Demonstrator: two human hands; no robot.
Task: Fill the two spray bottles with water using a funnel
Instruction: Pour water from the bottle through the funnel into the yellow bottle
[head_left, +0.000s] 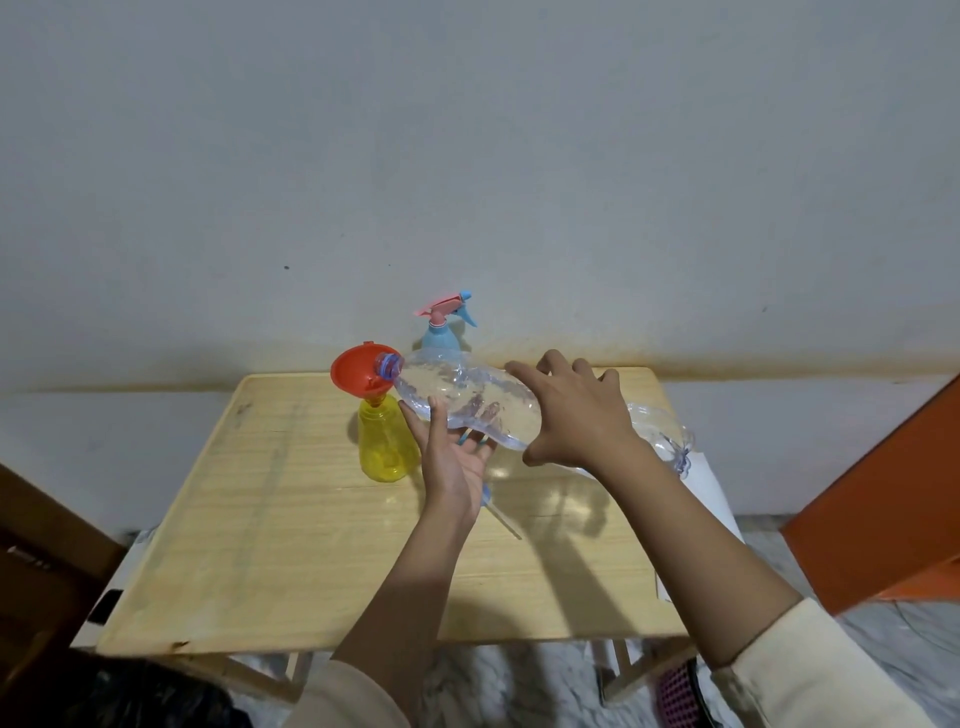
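A yellow spray bottle (387, 441) stands uncapped on the wooden table (291, 519) with a red funnel (358, 371) in its neck. A large clear water bottle (467, 400) lies tipped sideways, its mouth (388, 364) in the funnel. My left hand (452, 457) supports it from below. My right hand (576, 410) grips it from above near the middle. Behind it a second spray bottle (441, 338) stands with a blue collar and pink-and-blue trigger head. A spray head with its dip tube (501, 514) lies on the table under my left wrist.
The table stands against a grey wall (467, 156). An orange board (878, 499) leans at the right. Dark wooden furniture (47, 561) is at the left. A white sheet (711, 488) hangs over the table's right edge.
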